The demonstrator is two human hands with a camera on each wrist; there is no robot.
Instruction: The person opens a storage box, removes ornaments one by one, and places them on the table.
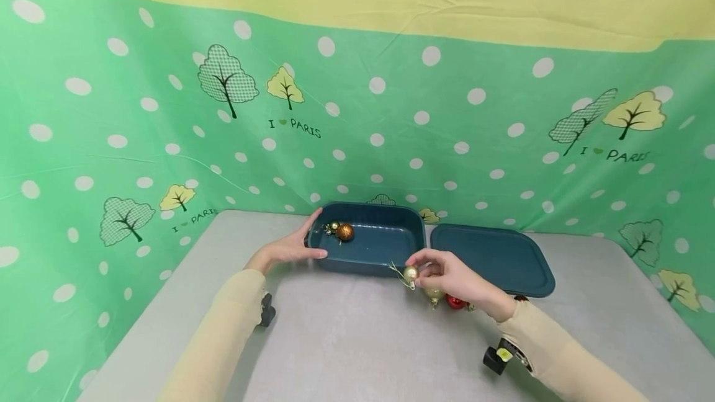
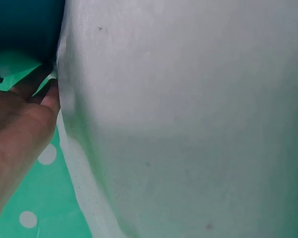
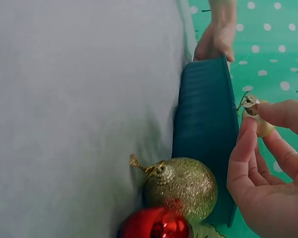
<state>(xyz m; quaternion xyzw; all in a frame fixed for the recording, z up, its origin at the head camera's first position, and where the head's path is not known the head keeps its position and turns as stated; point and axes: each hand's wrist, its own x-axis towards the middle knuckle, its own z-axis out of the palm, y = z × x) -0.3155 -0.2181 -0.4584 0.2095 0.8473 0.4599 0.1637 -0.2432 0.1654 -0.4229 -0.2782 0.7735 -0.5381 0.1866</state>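
A dark blue plastic box (image 1: 380,239) stands at the back of the table. My left hand (image 1: 287,248) holds its left end, the thumb over the front rim and the fingers along the side. Inside, at the left, lie a copper-brown Christmas ball (image 1: 346,232) and a smaller gold one (image 1: 334,226). By the box's front right corner, my right hand (image 1: 455,276) pinches a small shiny gold Christmas ball (image 3: 265,126) with a string loop, near rim height. Below that hand a glittery gold ball (image 3: 186,191) and a red ball (image 3: 156,225) lie on the table, partly hidden in the head view.
A dark blue lid (image 1: 491,256) lies flat to the right of the box. Behind the pale grey table (image 1: 346,340) hangs a green dotted cloth (image 1: 380,110). Another dark red object (image 1: 521,298) shows slightly beside the right wrist, mostly hidden.
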